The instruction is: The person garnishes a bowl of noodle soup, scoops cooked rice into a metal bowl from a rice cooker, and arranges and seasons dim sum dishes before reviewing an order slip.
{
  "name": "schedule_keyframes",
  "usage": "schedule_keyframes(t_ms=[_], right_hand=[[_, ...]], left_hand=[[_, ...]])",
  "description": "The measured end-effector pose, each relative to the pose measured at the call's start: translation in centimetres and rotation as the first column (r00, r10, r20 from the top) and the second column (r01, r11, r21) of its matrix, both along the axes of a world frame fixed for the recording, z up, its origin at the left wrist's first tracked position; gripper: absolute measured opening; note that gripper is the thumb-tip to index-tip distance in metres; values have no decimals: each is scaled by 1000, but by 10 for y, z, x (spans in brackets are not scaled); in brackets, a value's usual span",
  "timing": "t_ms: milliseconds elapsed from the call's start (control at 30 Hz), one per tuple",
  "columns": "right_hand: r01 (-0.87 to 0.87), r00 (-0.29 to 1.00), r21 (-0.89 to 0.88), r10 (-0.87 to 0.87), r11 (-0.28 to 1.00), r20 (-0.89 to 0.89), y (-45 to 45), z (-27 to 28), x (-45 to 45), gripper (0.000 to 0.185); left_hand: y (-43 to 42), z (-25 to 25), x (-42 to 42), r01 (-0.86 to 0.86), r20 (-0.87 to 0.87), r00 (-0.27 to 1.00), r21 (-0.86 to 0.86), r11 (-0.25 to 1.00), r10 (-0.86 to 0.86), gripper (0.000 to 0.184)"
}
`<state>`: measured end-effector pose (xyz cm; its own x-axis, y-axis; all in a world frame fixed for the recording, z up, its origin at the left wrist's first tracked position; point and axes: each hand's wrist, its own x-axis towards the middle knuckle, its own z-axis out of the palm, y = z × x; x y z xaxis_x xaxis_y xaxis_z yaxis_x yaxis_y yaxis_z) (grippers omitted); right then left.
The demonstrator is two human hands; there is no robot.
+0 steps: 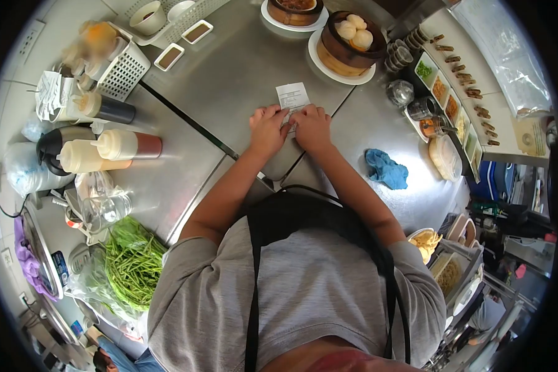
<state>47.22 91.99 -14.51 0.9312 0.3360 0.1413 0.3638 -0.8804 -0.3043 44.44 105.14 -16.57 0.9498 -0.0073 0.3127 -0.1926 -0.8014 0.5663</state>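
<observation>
A small printed paper slip (292,95) lies over the steel counter (229,80), its lower part between my two hands. My left hand (269,129) is closed, with its fingertips pressed on the slip's left edge. On the slip's right side my right hand (312,126) is closed too, its fingers curled at the paper. The hands nearly touch each other. Beyond them, a bamboo steamer (338,59) with several white buns (355,31) stands on a white plate, and a second steamer (294,12) sits on another plate.
Sauce dishes (169,57), squeeze bottles (121,145) and a white basket (124,68) stand at left. Green beans (130,263) are at lower left. A blue cloth (386,168) lies at right, near jars and a topping tray (440,88). Part of another person (121,356) shows at bottom left.
</observation>
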Motion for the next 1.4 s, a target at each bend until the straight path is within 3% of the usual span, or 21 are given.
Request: schedule_keyframes(t_ms=[167,367,467,767,1033,1133,1233,1400], right_hand=[[157,985,-43,-153,987,82,-34,-3,16,11],[221,962,251,-253,942,102,-91,-23,15,13],[136,957,250,-192,959,217,-91,-23,5,12],[248,944,222,-286,943,164,-85,-22,7,12],[235,951,222,-271,946,147,-87,-20,5,13],[212,954,247,-255,945,157,-88,-19,3,12],[173,951,258,-229,950,206,-87,-18,4,11],[63,943,277,-148,959,298,-90,-26,8,8]], left_hand=[[1,4,-3,14,2,1000,-6,1000,-14,35],[0,-1,-2,10,31,999,16,1000,-10,32],[1,-2,-1,1,57,998,40,999,-3,32],[1,5,-2,7,-9,1000,26,1000,-6,40],[-1,6,-3,-23,-37,999,-18,1000,23,43],[0,7,-4,-30,-1,1000,-60,998,30,40],[4,15,2,-67,102,989,-327,943,105,34],[41,103,9,16,308,942,-440,898,134,26]])
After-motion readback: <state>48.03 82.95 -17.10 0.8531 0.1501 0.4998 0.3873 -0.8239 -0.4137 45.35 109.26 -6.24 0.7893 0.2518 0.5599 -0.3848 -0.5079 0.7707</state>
